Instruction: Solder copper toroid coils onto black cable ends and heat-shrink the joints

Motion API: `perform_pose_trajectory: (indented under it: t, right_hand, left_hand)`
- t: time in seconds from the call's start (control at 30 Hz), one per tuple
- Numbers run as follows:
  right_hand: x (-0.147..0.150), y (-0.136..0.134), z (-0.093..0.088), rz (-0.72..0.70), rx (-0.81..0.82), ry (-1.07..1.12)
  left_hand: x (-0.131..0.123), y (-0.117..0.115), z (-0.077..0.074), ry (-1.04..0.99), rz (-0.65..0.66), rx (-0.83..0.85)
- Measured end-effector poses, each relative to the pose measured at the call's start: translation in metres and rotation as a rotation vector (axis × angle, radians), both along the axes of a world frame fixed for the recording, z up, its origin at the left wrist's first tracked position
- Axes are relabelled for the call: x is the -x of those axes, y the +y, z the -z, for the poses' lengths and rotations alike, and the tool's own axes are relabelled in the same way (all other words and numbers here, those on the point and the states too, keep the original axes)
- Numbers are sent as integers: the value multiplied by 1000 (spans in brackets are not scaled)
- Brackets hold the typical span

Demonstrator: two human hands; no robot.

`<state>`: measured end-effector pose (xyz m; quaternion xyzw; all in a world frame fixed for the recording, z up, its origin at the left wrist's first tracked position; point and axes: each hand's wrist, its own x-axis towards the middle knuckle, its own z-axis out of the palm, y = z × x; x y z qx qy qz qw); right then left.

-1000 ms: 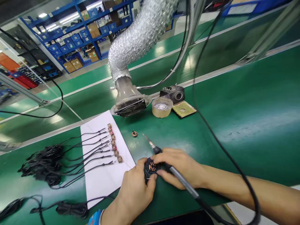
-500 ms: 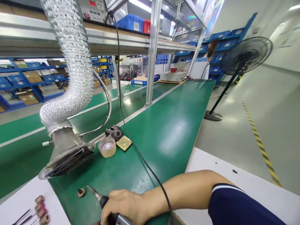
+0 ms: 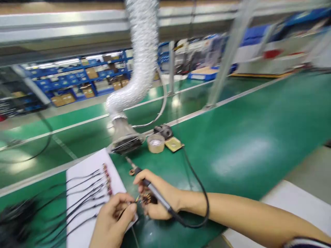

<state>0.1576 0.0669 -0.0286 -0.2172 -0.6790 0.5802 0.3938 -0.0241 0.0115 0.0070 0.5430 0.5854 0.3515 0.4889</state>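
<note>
My right hand [image 3: 162,196] is closed around a soldering iron [image 3: 157,194], its tip pointing up and left. A copper-wound ring coil [image 3: 147,198] also sits among that hand's lower fingers. Another coil [image 3: 131,172] is on the green bench by the iron's tip; whether they touch I cannot tell. My left hand [image 3: 115,217] pinches a thin cable [image 3: 136,200] whose small coloured wire ends face the held coil. Left of the hands, a white board [image 3: 85,199] carries a row of reddish coils [image 3: 107,179] and several black cables [image 3: 85,191].
A fume extractor nozzle [image 3: 126,141] hangs from a silver duct [image 3: 142,65] beyond the hands. Beside it are a round tub [image 3: 156,144], a yellow sponge tray [image 3: 173,144] and a dark iron stand [image 3: 163,131]. The iron's cord [image 3: 198,179] loops over the green bench [image 3: 248,148].
The view has swung left, bringing my left hand, the cable and the white board into sight. My right hand, with the soldering iron, is now close beside my left hand.
</note>
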Motion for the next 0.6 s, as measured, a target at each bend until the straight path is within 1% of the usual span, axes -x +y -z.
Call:
perform_pose_trajectory:
  t: [0.03,0.07,0.17,0.23,0.37,0.47,0.6]
  right_hand:
    - [2,-3,-3,-31,59,37]
    - [2,-5,-5,-67,121,69]
    - [-1,-8,-7,-164,260,130]
    - [-5,-10,-5,-148,278,122]
    - [-11,-14,-2,-39,242,53]
    - [-13,-14,-3,-43,274,82]
    - [-15,-13,-5,-64,350,76]
  left_hand:
    - [0,0,-4,-15,44,4]
    - [1,1,-7,-27,59,7]
    - [3,1,-6,-74,57,20]
    - [2,-2,-4,-93,51,44]
    - [-3,-9,-1,-78,87,69]
    - [-4,-9,-1,6,125,33]
    - [-2,-8,-5,161,170,-49]
